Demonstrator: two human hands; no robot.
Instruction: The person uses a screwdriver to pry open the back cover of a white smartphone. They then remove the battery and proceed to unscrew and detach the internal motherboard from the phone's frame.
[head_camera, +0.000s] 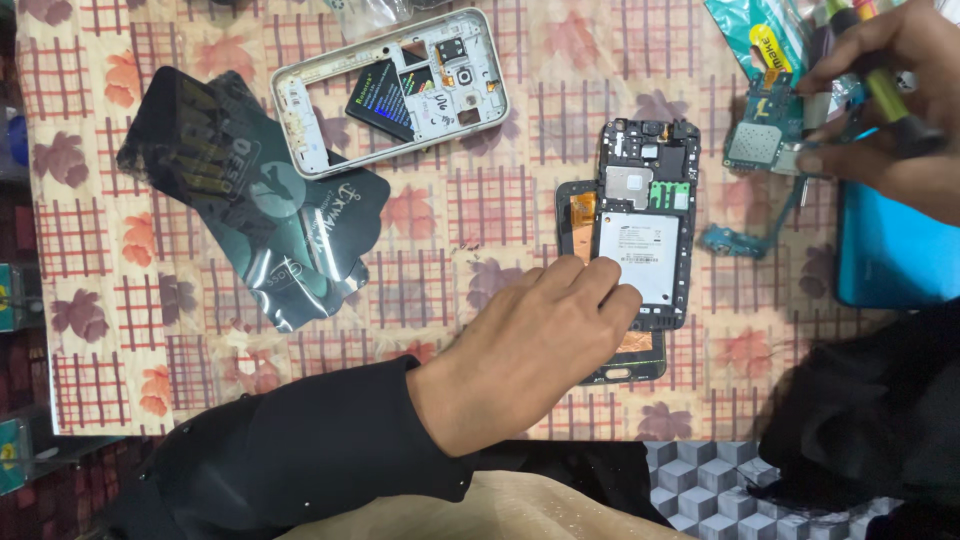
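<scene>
**Left hand pins the opened phone, right hand holds board and screwdriver off to the side**

The dismantled black smartphone with its white-labelled battery and exposed orange flex (640, 240) lies with its long axis running away from the person, near the middle of the table. The left hand (540, 345) comes in from the near-left, its fingertips (615, 290) pressed flat on the lower part of the battery; nothing is clasped, the fingers are loosely bent and bearing down. The phone therefore lies directly under and just beyond this hand, which is much the nearer of the two.

The right hand (885, 110) is well apart, up at the far right, closed around a yellow-green-handled screwdriver (885, 90) while its fingers pinch a small teal circuit board (765, 130) at its edge.

Just left of the phone, a white plastic phone frame (390, 90) rests tilted beside a dark glossy foil pouch (250, 200). All sit on a checked, leaf-patterned tablecloth (470, 210); a blue slab (890, 250) lies at the right edge
</scene>
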